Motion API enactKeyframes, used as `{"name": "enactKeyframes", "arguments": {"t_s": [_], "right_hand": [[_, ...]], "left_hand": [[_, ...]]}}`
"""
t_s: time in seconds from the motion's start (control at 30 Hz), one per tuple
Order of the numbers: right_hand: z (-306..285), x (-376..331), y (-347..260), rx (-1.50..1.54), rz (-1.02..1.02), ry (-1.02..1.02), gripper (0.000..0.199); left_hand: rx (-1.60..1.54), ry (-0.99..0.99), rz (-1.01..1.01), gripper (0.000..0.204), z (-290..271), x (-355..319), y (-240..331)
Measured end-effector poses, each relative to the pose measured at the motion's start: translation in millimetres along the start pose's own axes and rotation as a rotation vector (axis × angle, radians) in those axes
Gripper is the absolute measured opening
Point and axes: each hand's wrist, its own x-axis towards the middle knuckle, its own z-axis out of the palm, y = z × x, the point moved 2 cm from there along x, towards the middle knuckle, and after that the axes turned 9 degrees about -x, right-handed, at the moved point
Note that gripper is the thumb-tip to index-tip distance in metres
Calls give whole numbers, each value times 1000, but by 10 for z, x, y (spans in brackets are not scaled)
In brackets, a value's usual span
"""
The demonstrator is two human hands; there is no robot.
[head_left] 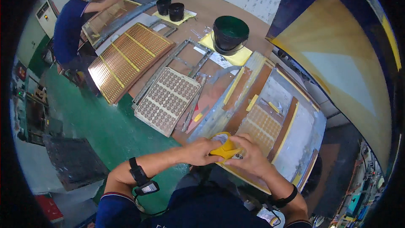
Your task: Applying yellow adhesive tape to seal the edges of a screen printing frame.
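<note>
A roll of yellow tape (224, 147) is between my two hands, close to the front edge of the work table. My left hand (198, 151) grips the roll from its left side, fingers wrapped round it. The fingers of my right hand (253, 157) are closed at the roll's right side, where a piece of tape seems to come off; the exact hold is partly hidden. Beyond the hands, a patterned panel (262, 123) lies on the printing table (300, 133), among brown strips and yellow tape strips (234, 85).
A large framed screen (333, 55) is raised at the right. A black bucket (230, 36) stands on yellow paper. Left of the table lie a stack of patterned sheets (168, 95), a yellow-handled knife (199, 117) and copper-coloured panels (130, 59). A co-worker (69, 29) works at the far left.
</note>
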Motion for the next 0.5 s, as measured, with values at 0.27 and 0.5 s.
{"name": "enactKeyframes", "arguments": {"t_s": [0.27, 0.5], "right_hand": [[41, 105, -27, 223, 125, -91, 32], [-130, 90, -215, 259, 270, -5, 23]], "left_hand": [[155, 26, -35, 29, -4, -51, 270], [505, 161, -79, 40, -16, -34, 554]]}}
